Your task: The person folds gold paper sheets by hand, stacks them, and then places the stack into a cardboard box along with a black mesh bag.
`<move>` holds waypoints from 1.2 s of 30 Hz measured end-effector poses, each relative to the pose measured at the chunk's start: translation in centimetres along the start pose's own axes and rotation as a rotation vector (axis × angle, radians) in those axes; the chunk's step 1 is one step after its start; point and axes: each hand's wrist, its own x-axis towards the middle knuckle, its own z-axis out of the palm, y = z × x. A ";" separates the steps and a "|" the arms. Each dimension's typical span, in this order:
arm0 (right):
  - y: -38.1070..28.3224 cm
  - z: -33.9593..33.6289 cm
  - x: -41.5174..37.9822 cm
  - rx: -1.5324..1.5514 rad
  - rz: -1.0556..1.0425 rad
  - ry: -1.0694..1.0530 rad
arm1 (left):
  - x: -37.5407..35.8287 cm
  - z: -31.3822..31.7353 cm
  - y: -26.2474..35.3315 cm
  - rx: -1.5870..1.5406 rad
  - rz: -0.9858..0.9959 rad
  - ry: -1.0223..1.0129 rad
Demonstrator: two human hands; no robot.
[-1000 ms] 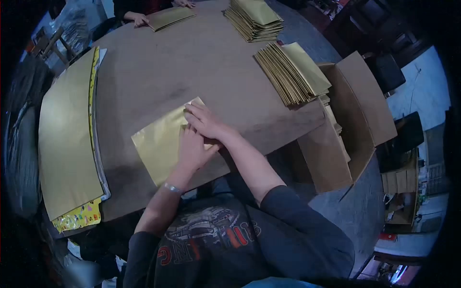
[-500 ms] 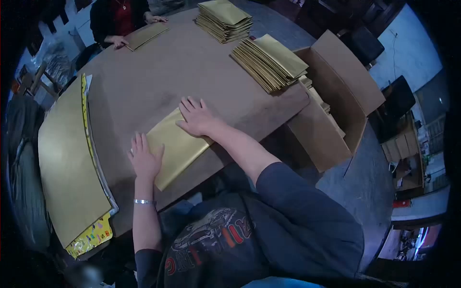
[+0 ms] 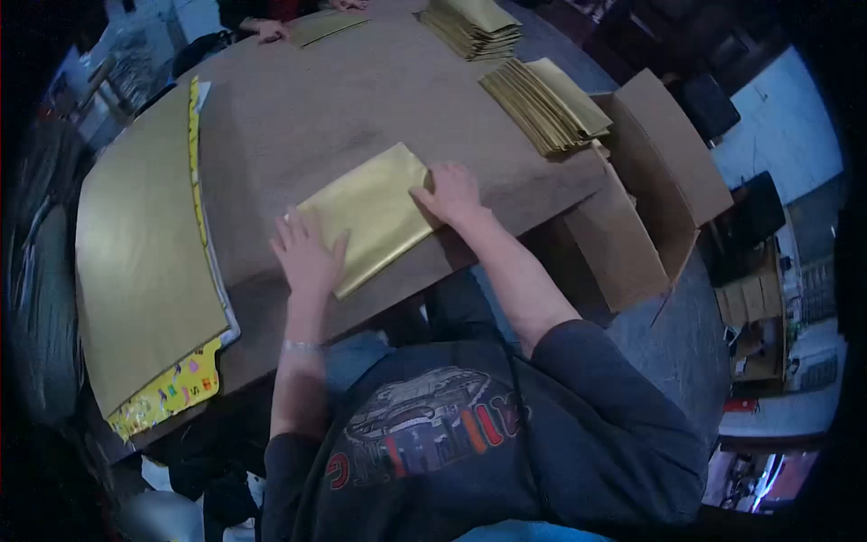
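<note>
A folded gold sheet (image 3: 375, 217) lies flat on the brown table (image 3: 271, 172) in front of me. My left hand (image 3: 307, 253) rests on its left end with the fingers spread. At the right end of the sheet is my right hand (image 3: 454, 192), its thumb stretched toward the gold surface and its other fingers along the edge. The undersides of both hands are hidden.
Large gold sheets (image 3: 149, 262) lie at the left over a yellow printed one (image 3: 176, 390). Two folded gold stacks (image 3: 546, 107) (image 3: 470, 27) stand at the back right, beside an open cardboard box (image 3: 623, 235). Across the table, a person's hands (image 3: 269, 30) touch another gold piece (image 3: 327, 29).
My right hand has slid from on top of the folded sheet to its right end, uncovering more gold surface. The camera view has shifted, so the table items appear farther right and higher.
</note>
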 end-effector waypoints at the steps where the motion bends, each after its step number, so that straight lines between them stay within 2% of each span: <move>1: -0.4 -0.8 0.3 -0.013 0.055 -0.082 | 0.1 0.7 -0.3 0.008 0.013 0.027; 3: -0.3 -1.1 0.7 0.007 0.124 -0.188 | 0.0 1.4 -0.8 -0.047 0.036 0.088; 5: -0.8 -3.2 0.6 0.106 0.280 -0.366 | -0.1 1.1 -1.0 -0.070 0.041 0.079; 7: 0.0 -3.0 0.4 0.128 0.328 -0.368 | -0.1 1.2 -1.1 -0.080 0.044 0.104; 10: 1.4 -1.8 -0.5 0.148 0.254 -0.274 | -0.1 0.5 -0.9 -0.092 0.029 0.078; 11: 1.5 -1.3 -1.5 0.246 0.175 -0.100 | -0.3 0.5 -1.1 -0.105 0.033 0.065; 14: 1.7 -0.7 -2.0 0.290 0.182 -0.086 | -0.2 0.4 -1.2 -0.151 0.035 0.078; 16: 1.7 -1.0 -1.7 0.074 0.174 -0.207 | 0.0 1.1 -1.5 -0.198 0.048 0.112; 18: 1.8 -0.8 -1.8 0.042 0.067 -0.213 | -0.3 0.1 -1.8 -0.232 0.048 0.037; 20: 0.7 -1.1 -1.9 0.132 0.118 -0.214 | -0.5 0.7 -2.3 -0.270 0.062 0.111; 21: 1.7 -0.5 -1.2 0.113 0.064 -0.218 | -0.5 1.1 -2.3 -0.266 -0.014 0.103; 23: 2.2 0.3 -0.7 0.100 -0.023 -0.242 | -0.6 1.6 -2.5 -0.271 0.032 0.165; 26: 2.1 -0.4 -0.9 0.128 -0.073 -0.223 | -3.7 0.7 -3.1 -0.365 0.004 0.144; 27: 3.1 0.2 -0.7 0.181 -0.124 -0.187 | -5.7 -0.1 -3.3 -0.377 0.014 0.246; 28: 3.7 0.6 -0.4 0.238 -0.173 -0.146 | -7.7 -0.3 -3.6 -0.361 -0.011 0.252; 30: 3.2 0.1 -0.9 0.292 -0.193 -0.165 | -11.9 -1.1 -4.8 -0.771 -0.073 0.513; 32: 4.7 1.1 -0.4 0.259 -0.180 -0.158 | -17.1 -2.3 -7.5 -0.703 -0.257 0.677; 33: 4.3 0.8 -0.6 0.277 -0.197 -0.163 | -19.5 -3.4 -8.6 -0.614 -0.407 0.834; 34: 3.4 -0.3 -1.4 0.259 -0.209 -0.164 | -21.1 -4.0 -10.3 -0.375 -0.490 1.063; 35: 3.0 -0.9 -1.6 0.239 -0.220 -0.164 | -23.2 -4.3 -12.3 -0.479 -0.651 1.148; 36: 4.0 0.1 -1.2 0.242 -0.206 -0.146 | -24.8 -4.8 -14.4 -0.246 -0.815 1.217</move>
